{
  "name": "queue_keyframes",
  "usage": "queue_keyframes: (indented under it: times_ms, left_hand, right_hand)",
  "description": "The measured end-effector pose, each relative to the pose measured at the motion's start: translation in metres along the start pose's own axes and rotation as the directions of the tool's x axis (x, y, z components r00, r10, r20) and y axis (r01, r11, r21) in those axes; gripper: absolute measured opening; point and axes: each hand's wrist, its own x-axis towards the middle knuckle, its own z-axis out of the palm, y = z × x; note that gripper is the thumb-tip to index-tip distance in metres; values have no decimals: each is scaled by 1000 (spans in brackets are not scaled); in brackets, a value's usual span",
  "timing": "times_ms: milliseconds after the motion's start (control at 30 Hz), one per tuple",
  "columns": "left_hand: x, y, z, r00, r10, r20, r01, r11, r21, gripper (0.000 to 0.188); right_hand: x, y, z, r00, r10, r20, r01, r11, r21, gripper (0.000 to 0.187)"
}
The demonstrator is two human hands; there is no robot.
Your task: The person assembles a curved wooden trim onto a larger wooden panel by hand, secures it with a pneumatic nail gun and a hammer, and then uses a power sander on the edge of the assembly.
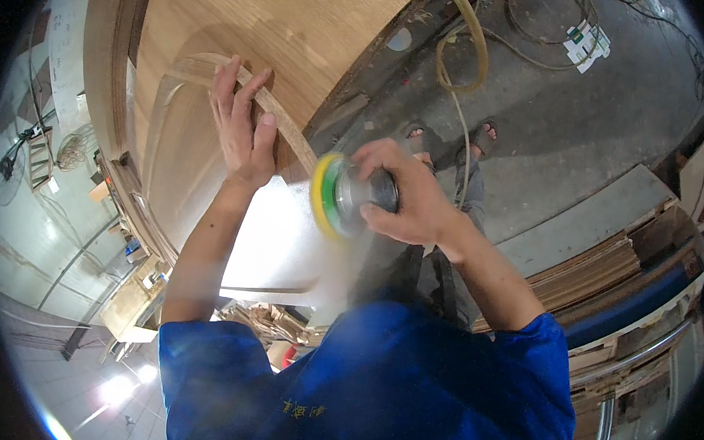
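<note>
My right hand (406, 187) is closed around a round power sander (362, 192) with a green and yellow pad. The sander is tilted so that its pad faces left, right by the near end of a wooden panel's edge; I cannot tell whether they touch. My left hand (240, 132) lies on this wooden panel (183, 153), fingers stretched out and apart, fingertips reaching to its pale, curved edge. Strong glare whitens the panel's near part. Beneath it is a larger wood-grain board (276, 14).
A pale hose (465, 57) hangs at the upper middle and trails toward my right side. White paper scraps (587, 47) lie on the grey floor (534, 142) beside looped cables. Stacked boards (599, 271) stand at the right. My sandalled feet (486, 135) show beyond the sander.
</note>
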Motion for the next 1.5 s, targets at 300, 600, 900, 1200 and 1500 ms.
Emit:
queue_keyframes:
  times_ms: [300, 600, 900, 1200, 1500]
  left_hand:
    - [-4, -1, 1, 1000, -4, -6, 4, 1000, -17, 54]
    - [-6, 0, -1, 1000, -8, -10, 8, 1000, -29, 51]
    - [1, 4, 0, 1000, -2, 9, 2, 1000, -3, 51]
    - [-7, 0, 0, 1000, 8, -18, -8, 1000, -27, 52]
    - [-4, 2, 0, 1000, 11, -16, -11, 1000, -7, 54]
  right_hand:
    - [-74, 5, 21, 994, 105, 26, -104, 994, -13, 39]
    - [-48, 5, 15, 999, 40, 24, -38, 998, -58, 41]
    - [11, -1, -3, 999, 47, 27, -45, 997, -55, 41]
    - [-65, 8, 19, 1000, 8, 6, -8, 999, -41, 40]
    - [-110, 19, 36, 999, 45, -6, -45, 999, -30, 41]
